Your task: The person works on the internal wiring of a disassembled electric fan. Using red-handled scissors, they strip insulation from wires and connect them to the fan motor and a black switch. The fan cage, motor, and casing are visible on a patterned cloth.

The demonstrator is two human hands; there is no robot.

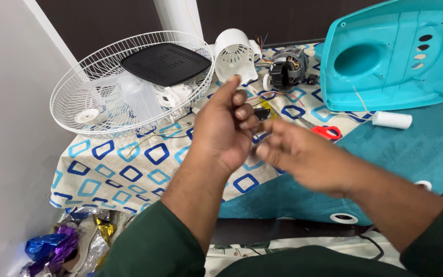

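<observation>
A big teal fan cover [396,56] is leaning at far right, and a white fan grille [85,97] is lying at far left on the patterned cloth [129,169]. Near centre, the left hand [221,128] and blurred right hand [303,156] are meeting, fingertips together, pinching a small black part [261,114] between them.

Evenly bright, soft indoor light; smearing with motion blur on the right hand [303,154]; glaring faintly off crumpled foil [62,243].
</observation>
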